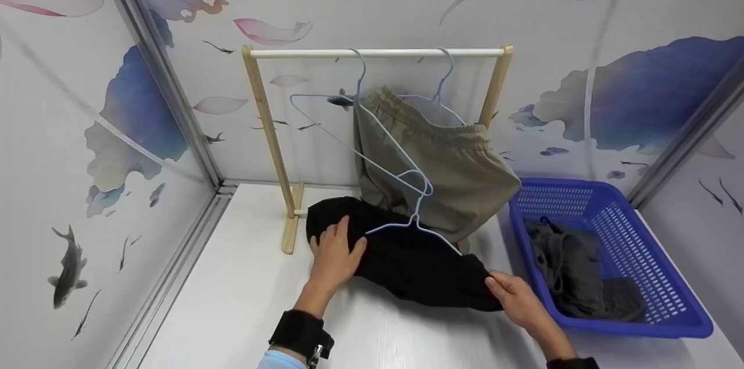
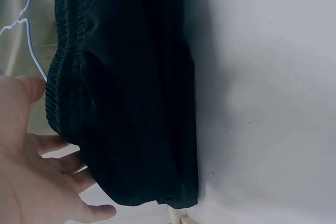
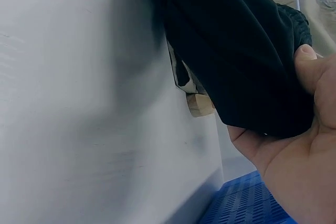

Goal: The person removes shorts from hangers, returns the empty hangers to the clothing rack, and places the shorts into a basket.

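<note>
Black shorts (image 1: 418, 276) with a gathered elastic waistband (image 2: 65, 61) hang slanted above the white table. A light blue hanger (image 1: 415, 219) reaches into their waist. Its hook overlaps the lower corner of another blue hanger (image 1: 325, 131) on the rail. My left hand (image 1: 336, 255) touches the left end of the shorts with spread fingers; its thumb (image 2: 34, 88) lies near the hanger's end, and some fingertips are hidden behind the cloth. At the other end my right hand (image 3: 310, 129) pinches the shorts between thumb and fingers. Khaki shorts (image 1: 442, 171) hang just behind.
A wooden rack with a white rail (image 1: 401, 53) stands at the back, carrying a further blue hanger (image 1: 444, 75). To the right is a blue perforated basket (image 1: 639, 241) holding dark grey clothing (image 1: 572, 270). Patterned walls (image 1: 116, 125) enclose the table (image 1: 232, 293).
</note>
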{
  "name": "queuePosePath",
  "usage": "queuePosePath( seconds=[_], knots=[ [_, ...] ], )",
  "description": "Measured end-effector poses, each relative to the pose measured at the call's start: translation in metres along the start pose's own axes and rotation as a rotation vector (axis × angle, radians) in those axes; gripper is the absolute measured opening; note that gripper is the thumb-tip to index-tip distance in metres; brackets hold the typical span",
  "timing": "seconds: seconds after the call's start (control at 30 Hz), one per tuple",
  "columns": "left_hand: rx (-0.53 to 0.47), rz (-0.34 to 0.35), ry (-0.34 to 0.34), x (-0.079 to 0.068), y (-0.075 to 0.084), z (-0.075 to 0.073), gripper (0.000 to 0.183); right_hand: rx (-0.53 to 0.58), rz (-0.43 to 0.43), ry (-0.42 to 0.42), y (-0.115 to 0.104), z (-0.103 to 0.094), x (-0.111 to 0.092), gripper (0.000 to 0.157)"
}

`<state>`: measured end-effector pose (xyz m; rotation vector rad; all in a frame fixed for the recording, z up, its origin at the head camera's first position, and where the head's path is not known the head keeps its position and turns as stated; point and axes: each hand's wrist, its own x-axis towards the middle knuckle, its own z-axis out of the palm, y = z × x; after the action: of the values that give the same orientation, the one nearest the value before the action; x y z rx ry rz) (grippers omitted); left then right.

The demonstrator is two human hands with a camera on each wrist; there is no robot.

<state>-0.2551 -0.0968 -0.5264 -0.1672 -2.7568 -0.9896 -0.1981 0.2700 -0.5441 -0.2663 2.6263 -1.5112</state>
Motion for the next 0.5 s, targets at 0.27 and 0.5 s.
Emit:
queuePosePath(
  seconds=[0.27,0.5],
  knots=[
    [-0.007,0.058,0.058,-0.0019,-0.0005,0.0004,0.058,0.017,-0.004,-0.004,0.0010,0.0018,-0.0022,0.031],
    [0.013,0.102,0.134,-0.0042,0.0015,0.0040,0.048,0.031,0.053,0.009,0.0011,0.0047,-0.0015,0.029]
  ],
)
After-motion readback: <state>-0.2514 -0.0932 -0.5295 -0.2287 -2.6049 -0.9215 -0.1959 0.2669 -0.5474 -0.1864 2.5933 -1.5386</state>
